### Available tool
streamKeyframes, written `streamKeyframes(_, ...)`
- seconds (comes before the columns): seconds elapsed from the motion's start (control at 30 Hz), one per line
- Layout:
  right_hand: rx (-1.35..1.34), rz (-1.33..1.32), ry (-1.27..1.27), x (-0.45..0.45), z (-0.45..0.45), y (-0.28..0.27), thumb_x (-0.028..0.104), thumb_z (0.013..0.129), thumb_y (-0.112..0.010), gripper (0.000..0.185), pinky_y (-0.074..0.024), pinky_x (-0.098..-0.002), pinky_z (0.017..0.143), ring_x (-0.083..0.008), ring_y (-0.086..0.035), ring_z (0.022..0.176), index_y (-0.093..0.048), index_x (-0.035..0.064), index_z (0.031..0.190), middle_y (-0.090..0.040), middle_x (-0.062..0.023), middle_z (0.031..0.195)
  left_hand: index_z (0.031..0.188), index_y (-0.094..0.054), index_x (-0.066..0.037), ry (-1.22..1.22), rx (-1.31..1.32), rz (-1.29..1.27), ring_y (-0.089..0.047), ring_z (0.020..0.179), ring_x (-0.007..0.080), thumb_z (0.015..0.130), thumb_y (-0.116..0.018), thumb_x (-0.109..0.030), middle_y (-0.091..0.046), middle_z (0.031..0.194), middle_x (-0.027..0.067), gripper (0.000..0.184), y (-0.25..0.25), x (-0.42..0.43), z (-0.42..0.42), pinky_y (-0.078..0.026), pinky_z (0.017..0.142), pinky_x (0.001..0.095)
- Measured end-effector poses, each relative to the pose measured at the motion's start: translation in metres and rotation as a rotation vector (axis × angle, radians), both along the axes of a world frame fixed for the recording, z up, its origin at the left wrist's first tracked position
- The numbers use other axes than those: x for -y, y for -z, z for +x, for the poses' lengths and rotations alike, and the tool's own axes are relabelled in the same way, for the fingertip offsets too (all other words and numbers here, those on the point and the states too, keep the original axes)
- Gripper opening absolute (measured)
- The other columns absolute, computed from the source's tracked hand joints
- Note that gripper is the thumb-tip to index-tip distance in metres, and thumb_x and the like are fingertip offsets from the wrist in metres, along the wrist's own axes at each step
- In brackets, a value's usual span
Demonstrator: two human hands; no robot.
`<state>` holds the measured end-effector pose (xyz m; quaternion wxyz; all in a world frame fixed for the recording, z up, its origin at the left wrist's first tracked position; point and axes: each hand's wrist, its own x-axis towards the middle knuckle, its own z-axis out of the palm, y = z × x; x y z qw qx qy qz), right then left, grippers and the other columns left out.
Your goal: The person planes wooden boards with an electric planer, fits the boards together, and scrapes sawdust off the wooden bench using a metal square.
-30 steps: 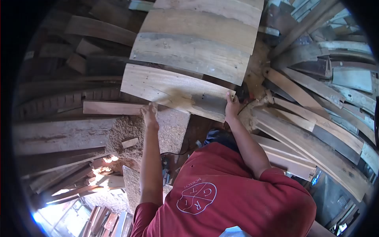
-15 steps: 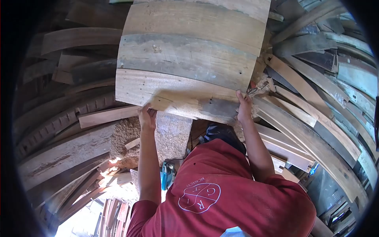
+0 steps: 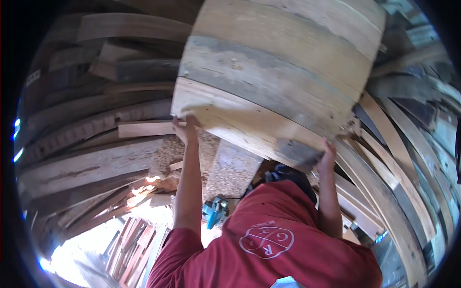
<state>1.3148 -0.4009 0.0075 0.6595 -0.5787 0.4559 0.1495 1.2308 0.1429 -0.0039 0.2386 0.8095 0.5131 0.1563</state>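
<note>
The nearest board (image 3: 240, 122), pale with a dark grey patch near its right end, lies against a grey weathered board (image 3: 264, 79) in a row of wide planks. My left hand (image 3: 187, 128) is at the near edge of the pale board, close to its left end, fingers bent round the edge. At the right end, my right hand (image 3: 327, 156) grips the same board, with the thumb on top. Part of the fingers of both hands is hidden under the wood.
Long planks (image 3: 86, 163) are stacked at the left, and more boards (image 3: 389, 144) lean at the right. A teal power tool (image 3: 215, 211) sits on the floor beside my torso, near sawdust (image 3: 180, 153). A narrow wood strip (image 3: 144, 128) lies by my left hand.
The pale board has closed the dark gap to the grey board. In view, the planks have shifted right and tilted down at the right, and my left hand is nearer the board's left end.
</note>
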Motion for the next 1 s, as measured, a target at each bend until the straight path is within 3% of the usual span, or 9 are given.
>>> streamKeyframes(0.07,0.019,0.101,-0.001,-0.008,0.011,-0.023,0.029,0.089,-0.081,0.027,-0.0512,-0.0404,0.091,-0.0195,-0.064,0.105,-0.067,0.0136,0.106,-0.069,-0.004,0.108,0.138,-0.058,0.003,0.122,0.013,0.068,-0.055,0.123,0.039,0.089,-0.078,-0.041,-0.061,0.129,0.0221,0.069,-0.008,-0.051,0.041,-0.044,0.105,0.0489)
streamKeyframes(0.17,0.036,0.108,-0.015,-0.004,0.01,-0.02,0.028,0.091,-0.079,0.027,-0.0512,-0.0415,0.093,-0.0201,-0.065,0.105,-0.068,0.014,0.11,-0.069,-0.0041,0.109,0.135,-0.062,0.003,0.227,0.247,-0.179,-0.065,0.11,0.0269,0.098,-0.071,-0.037,-0.069,0.116,0.0112,0.055,-0.011,-0.106,0.1,-0.049,0.1,0.0413)
streamKeyframes(0.23,0.03,0.111,-0.029,0.006,0.003,-0.003,0.028,0.092,-0.078,0.028,-0.0513,-0.042,0.095,-0.0207,-0.066,0.106,-0.068,0.014,0.114,-0.07,-0.004,0.112,0.134,-0.064,0.0,0.279,0.035,-0.874,-0.066,0.112,0.0199,0.1,-0.07,-0.035,-0.07,0.12,0.0098,0.05,-0.014,-0.139,0.129,-0.051,0.1,0.0376)
streamKeyframes(0.27,0.041,0.143,-0.021,0.007,0.003,-0.004,0.03,0.09,-0.08,0.037,-0.0503,-0.0414,0.096,-0.0211,-0.065,0.108,-0.067,0.0113,0.119,-0.069,-0.0051,0.114,0.134,-0.064,0.0,0.277,0.028,-0.876,-0.066,0.112,0.0199,0.1,-0.07,-0.035,-0.07,0.12,0.0098,0.05,-0.016,-0.143,0.139,-0.051,0.1,0.0376)
streamKeyframes(0.33,-0.043,0.133,0.05,0.008,0.001,-0.007,0.03,0.087,-0.083,0.044,-0.0485,-0.0402,0.099,-0.0207,-0.063,0.112,-0.066,0.0092,0.121,-0.068,-0.0053,0.116,0.134,-0.064,-0.002,0.309,0.043,-1.312,-0.068,0.114,0.0189,0.1,-0.07,-0.032,-0.071,0.123,0.0105,0.046,-0.018,-0.148,0.154,-0.052,0.102,0.0366)
streamKeyframes(0.53,0.023,0.16,0.015,0.014,-0.002,-0.002,0.028,0.088,-0.084,0.041,-0.0473,-0.0405,0.102,-0.0201,-0.063,0.113,-0.065,0.0091,0.119,-0.069,-0.0054,0.118,0.136,-0.062,-0.002,0.139,0.109,-1.447,-0.067,0.12,0.0218,0.101,-0.069,-0.032,-0.07,0.129,0.0103,0.046,-0.022,-0.138,0.156,-0.052,0.106,0.0374)
streamKeyframes(0.87,0.009,0.178,-0.018,0.012,0.004,-0.012,0.027,0.089,-0.082,0.031,-0.0455,-0.0426,0.102,-0.0198,-0.063,0.111,-0.068,0.0104,0.112,-0.071,-0.0046,0.114,0.139,-0.06,-0.003,0.171,0.102,-1.424,-0.064,0.124,0.0215,0.101,-0.069,-0.034,-0.067,0.134,0.0098,0.05,-0.025,-0.133,0.161,-0.05,0.108,0.0379)
streamKeyframes(0.93,-0.007,0.129,-0.032,0.014,0.0,-0.008,0.033,0.093,-0.077,0.046,-0.0475,-0.0438,0.104,-0.0247,-0.065,0.116,-0.063,0.0066,0.127,-0.069,-0.0087,0.123,0.137,-0.06,-0.002,0.196,0.143,-1.401,-0.067,0.12,0.0224,0.098,-0.073,-0.036,-0.069,0.129,0.0116,0.053,-0.023,-0.131,0.16,-0.053,0.105,0.0389)
streamKeyframes(1.0,-0.002,0.125,-0.041,0.017,-0.001,-0.004,0.033,0.092,-0.077,0.045,-0.0476,-0.0441,0.104,-0.0248,-0.065,0.116,-0.064,0.0068,0.127,-0.07,-0.0084,0.122,0.137,-0.06,-0.002,0.202,0.141,-1.39,-0.067,0.12,0.022,0.099,-0.072,-0.036,-0.069,0.128,0.0114,0.053,-0.021,-0.13,0.16,-0.053,0.104,0.0387)
